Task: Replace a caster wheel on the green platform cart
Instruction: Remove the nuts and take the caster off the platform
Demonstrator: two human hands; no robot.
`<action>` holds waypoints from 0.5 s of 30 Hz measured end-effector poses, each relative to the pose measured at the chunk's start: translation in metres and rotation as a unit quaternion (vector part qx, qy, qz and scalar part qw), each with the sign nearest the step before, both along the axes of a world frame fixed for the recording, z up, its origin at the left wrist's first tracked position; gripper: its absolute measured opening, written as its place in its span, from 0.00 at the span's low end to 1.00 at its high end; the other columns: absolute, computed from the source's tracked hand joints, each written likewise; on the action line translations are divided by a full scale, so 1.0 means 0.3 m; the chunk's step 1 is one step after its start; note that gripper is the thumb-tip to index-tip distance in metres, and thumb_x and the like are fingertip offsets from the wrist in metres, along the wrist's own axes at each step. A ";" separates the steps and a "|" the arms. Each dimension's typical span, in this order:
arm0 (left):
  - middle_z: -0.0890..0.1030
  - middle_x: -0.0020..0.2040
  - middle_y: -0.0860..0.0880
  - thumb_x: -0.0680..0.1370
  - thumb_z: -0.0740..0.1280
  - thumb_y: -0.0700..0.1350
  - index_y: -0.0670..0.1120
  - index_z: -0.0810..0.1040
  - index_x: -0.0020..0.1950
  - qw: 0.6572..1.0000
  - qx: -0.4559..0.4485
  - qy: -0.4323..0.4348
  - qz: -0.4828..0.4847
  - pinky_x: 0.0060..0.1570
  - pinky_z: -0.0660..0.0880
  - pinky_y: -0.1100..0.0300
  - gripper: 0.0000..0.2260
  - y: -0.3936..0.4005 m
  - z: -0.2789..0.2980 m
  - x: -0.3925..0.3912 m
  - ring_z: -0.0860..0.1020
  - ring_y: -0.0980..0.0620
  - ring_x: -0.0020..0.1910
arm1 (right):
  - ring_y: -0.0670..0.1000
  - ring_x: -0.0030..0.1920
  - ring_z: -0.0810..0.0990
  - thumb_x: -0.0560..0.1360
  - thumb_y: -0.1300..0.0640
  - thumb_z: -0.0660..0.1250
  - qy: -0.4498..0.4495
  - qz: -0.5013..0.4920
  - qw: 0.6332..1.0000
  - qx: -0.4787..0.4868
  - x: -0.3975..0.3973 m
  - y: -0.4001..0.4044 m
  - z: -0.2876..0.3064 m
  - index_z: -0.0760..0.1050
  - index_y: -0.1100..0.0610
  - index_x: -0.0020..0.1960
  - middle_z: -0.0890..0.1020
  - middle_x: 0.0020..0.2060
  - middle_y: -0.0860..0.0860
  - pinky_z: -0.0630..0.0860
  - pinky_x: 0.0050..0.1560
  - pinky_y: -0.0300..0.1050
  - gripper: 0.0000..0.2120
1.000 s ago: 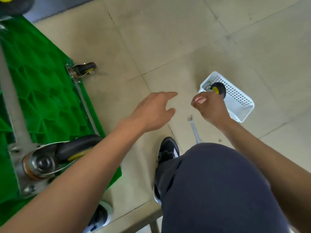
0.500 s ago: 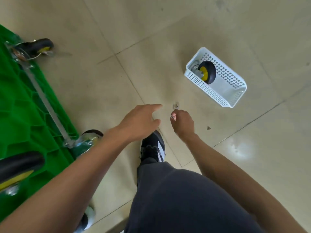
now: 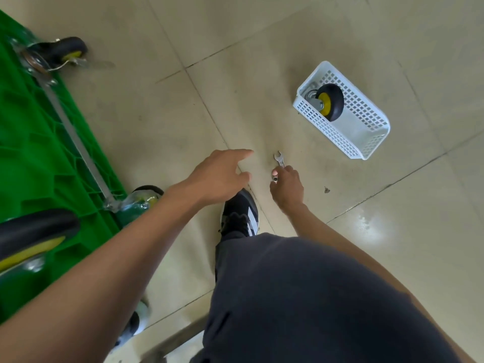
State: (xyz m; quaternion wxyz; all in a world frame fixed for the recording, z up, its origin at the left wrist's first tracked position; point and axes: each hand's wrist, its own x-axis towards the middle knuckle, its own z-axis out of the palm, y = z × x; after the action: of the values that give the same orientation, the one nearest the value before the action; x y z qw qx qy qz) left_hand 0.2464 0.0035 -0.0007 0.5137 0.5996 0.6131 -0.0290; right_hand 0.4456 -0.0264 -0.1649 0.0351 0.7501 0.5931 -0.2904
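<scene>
Wrench, small, flat and silvery, with its open forked end pointing far, sits pinched in the right hand, whose fingers curl around its shank just above the glossy beige floor tiles. The left hand hovers beside it, fingers loosely spread, holding nothing. Far right, a white perforated plastic basket holds 1 caster wheel, black rubber with a yellow hub. The ribbed green platform cart lies upturned at left.
</scene>
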 end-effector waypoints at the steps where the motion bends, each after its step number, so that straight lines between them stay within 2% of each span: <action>1: 0.68 0.76 0.53 0.80 0.63 0.50 0.58 0.64 0.78 1.000 0.004 -0.002 0.002 0.68 0.71 0.52 0.26 0.000 0.018 -0.006 0.75 0.50 0.67 | 0.57 0.59 0.75 0.78 0.64 0.64 0.006 0.000 1.000 0.003 -0.004 0.008 0.020 0.78 0.58 0.60 0.78 0.57 0.55 0.76 0.49 0.51 0.12; 6: 0.69 0.75 0.52 0.81 0.64 0.49 0.57 0.64 0.78 0.998 0.057 0.002 0.012 0.72 0.64 0.55 0.25 0.031 0.144 -0.070 0.67 0.52 0.74 | 0.57 0.67 0.74 0.76 0.69 0.60 0.060 0.001 0.998 0.022 -0.071 0.092 0.184 0.79 0.57 0.61 0.79 0.63 0.56 0.75 0.61 0.52 0.18; 13: 0.74 0.71 0.53 0.80 0.66 0.52 0.56 0.67 0.77 0.982 0.183 0.034 0.034 0.71 0.66 0.52 0.25 0.041 0.424 -0.218 0.69 0.50 0.72 | 0.53 0.51 0.81 0.75 0.66 0.63 0.174 0.097 0.971 0.133 -0.267 0.238 0.572 0.81 0.57 0.57 0.83 0.52 0.54 0.78 0.53 0.48 0.14; 15: 0.73 0.72 0.52 0.80 0.66 0.50 0.54 0.67 0.77 0.976 0.209 0.040 0.035 0.71 0.65 0.56 0.25 0.016 0.522 -0.283 0.69 0.50 0.72 | 0.50 0.47 0.80 0.76 0.64 0.64 0.192 0.126 0.960 0.159 -0.333 0.273 0.698 0.81 0.57 0.57 0.83 0.51 0.52 0.76 0.52 0.45 0.13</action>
State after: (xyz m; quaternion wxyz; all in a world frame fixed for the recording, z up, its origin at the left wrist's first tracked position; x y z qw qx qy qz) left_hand 0.1616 0.0082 0.1560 0.3526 0.6703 0.6463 0.0934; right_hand 0.3457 0.0555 0.0446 -0.1628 0.5956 0.7166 -0.3244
